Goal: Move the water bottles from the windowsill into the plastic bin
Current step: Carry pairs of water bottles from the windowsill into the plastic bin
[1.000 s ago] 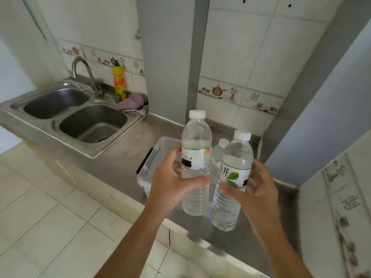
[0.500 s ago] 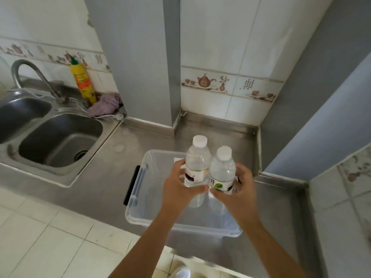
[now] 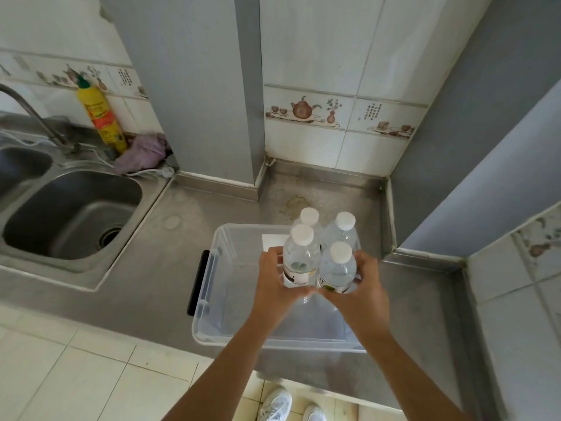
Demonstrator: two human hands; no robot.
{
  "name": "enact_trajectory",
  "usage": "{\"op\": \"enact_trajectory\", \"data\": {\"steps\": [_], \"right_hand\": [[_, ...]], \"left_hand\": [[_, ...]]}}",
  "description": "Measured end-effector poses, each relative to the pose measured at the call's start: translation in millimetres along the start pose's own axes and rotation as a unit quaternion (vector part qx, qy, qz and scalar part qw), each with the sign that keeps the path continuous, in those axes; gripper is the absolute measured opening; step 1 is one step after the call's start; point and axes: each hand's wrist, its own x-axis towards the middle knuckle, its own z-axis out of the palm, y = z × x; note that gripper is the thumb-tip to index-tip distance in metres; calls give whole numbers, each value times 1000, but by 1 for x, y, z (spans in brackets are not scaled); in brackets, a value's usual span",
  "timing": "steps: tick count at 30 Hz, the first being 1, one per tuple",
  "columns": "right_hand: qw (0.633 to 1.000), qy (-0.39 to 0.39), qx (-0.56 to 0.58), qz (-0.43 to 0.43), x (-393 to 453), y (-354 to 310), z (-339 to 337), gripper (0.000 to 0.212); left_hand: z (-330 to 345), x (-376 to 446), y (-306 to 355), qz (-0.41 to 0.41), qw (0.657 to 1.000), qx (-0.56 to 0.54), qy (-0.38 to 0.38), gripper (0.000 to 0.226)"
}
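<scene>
**A:** What are you holding right now?

**B:** Your left hand [image 3: 274,281] is wrapped around one water bottle [image 3: 301,259], and your right hand [image 3: 361,287] is wrapped around a second bottle [image 3: 337,267]. Both grips are closed on the labelled middle of the bottle, thumbs at the near side. The two bottles touch each other side by side, caps up.

**A:** And where are they relative to the bin?

**B:** Over the open plastic bin [image 3: 209,302], toward its right half. Two more bottles [image 3: 341,230] already stand upright in the far right corner, just behind the pair you hold. From this angle you cannot tell whether your two have reached the floor of the bin or hang a little above it.

**A:** So what does the next move turn on?

**B:** On the vertical. Each bottle's long axis runs straight up and down, and the free floor lies directly below your hands, so the way is down, not sideways. Keep them upright and you should clear the two at the back, which sit very close.

**A:** Which hand is nearer the standing ones?

**B:** Your right, I judge; its bottle sits just in front of the rear right one. Ease that side carefully, or you may knock a neighbour.
</scene>
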Motion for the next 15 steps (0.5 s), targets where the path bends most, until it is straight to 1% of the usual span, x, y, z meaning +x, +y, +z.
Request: {"op": "enact_trajectory", "data": {"steps": [3, 6, 8, 11, 13, 15], "right_hand": [[999, 6, -33, -2, -2, 3, 1, 80], [999, 11, -43, -8, -3, 5, 2, 79], [997, 31, -65, -27, -5, 2, 1, 82], [988, 62, -127, -63, -7, 1, -2, 87], [986, 55, -144, -61, -8, 0, -6, 88], [983, 42, -165, -71, -9, -1, -9, 84]], "left_hand": [[1, 0, -6, -3, 1000, 23, -18, 83], [2, 2, -8, -6, 999, 40, -29, 83], [2, 3, -7, -4, 998, 59, -37, 81], [2, 2, -4, 6, 993, 97, -60, 80], [2, 2, -4, 9, 992, 102, -71, 80], [2, 3, -5, 8, 992, 96, -76, 79]]}}
